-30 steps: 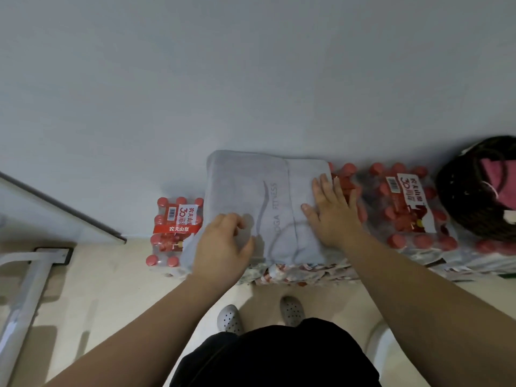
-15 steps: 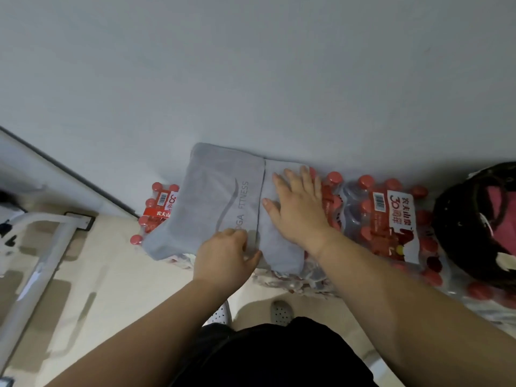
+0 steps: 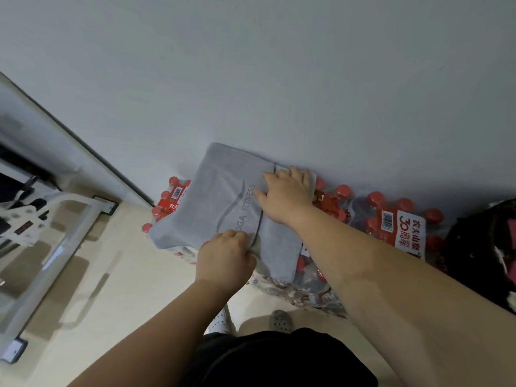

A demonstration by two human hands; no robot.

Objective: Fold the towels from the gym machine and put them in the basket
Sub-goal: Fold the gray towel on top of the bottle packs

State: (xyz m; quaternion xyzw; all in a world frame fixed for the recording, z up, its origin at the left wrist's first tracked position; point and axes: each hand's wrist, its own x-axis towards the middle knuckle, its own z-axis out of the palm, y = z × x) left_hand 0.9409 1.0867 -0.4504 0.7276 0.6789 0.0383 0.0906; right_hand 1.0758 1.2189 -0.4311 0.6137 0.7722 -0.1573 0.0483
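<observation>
Grey towel (image 3: 223, 202), folded, lies flat on top of shrink-wrapped water bottle packs, pushed against the wall (image 3: 279, 79). A wide flap on the left carries the print "YOGA FITNESS" with a curved line; a narrower strip shows to the right of the fold edge. The towel's near-left corner overhangs the packs.

Left hand (image 3: 224, 256) is at the towel's near edge, fingers curled, gripping the flap by the fold line. Right hand (image 3: 287, 195) lies flat on the right strip near the wall, fingers straight and close together, thumb stuck out leftward, pressing down.

At far left, the white metal frame of the gym machine (image 3: 55, 233) stands on the beige floor (image 3: 111, 275), blurred. The left bottle pack (image 3: 171, 201), red caps and red label, peeks out from under the towel. Right bottle pack (image 3: 391, 219) sits just beside the towel, partly covered by the right forearm. Dark woven basket (image 3: 480, 247) stands at the right edge, cut off by the frame, something pink inside. Shoes (image 3: 280, 321) show at the bottom.
</observation>
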